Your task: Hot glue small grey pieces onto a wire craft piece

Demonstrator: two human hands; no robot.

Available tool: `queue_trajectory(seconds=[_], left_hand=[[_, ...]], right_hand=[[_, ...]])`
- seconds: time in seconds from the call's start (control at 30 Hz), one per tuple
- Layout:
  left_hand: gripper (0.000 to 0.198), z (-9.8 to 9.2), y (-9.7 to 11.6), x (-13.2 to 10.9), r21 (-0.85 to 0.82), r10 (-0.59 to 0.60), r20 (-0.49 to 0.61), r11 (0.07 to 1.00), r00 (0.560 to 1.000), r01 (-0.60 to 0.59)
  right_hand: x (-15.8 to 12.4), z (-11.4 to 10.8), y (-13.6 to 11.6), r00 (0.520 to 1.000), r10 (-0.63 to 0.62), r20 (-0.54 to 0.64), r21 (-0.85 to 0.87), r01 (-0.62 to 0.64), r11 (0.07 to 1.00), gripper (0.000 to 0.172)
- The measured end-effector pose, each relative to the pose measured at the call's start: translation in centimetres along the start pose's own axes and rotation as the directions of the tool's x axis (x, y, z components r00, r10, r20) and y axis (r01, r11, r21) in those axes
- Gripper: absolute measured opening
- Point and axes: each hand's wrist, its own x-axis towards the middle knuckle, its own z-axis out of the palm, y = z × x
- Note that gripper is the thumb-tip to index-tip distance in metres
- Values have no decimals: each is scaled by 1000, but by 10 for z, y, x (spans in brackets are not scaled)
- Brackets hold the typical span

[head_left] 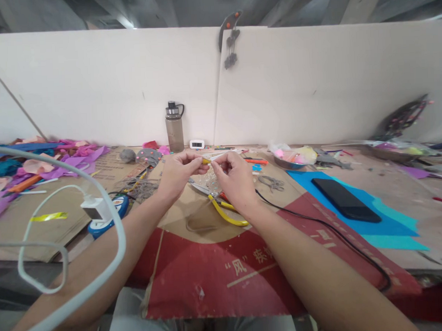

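Note:
My left hand and my right hand are raised together over the table's middle, fingertips pinched. Between them they hold a small thin piece with a yellow end and a white end; what it is I cannot make out. Just beneath the hands lie yellow-handled scissors on the brown and red cardboard.
A black phone rests on blue felt. A black cable runs right of my arm. A white charger and cable, a water bottle, a small clock, and purple felt scraps lie left and behind.

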Motion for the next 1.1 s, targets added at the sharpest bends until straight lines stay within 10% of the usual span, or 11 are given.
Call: queue_trajectory(seconds=[0.77,1.1], left_hand=[[23,0,1,0,89,7,6,996,1000,-8],[21,0,5,0,-60,-54,46,997,997,57]], right_hand=[[5,-2,3,997,81,-2,34,-81,996,12],[3,-4,2,994,-105,-32,-48,103,993,7]])
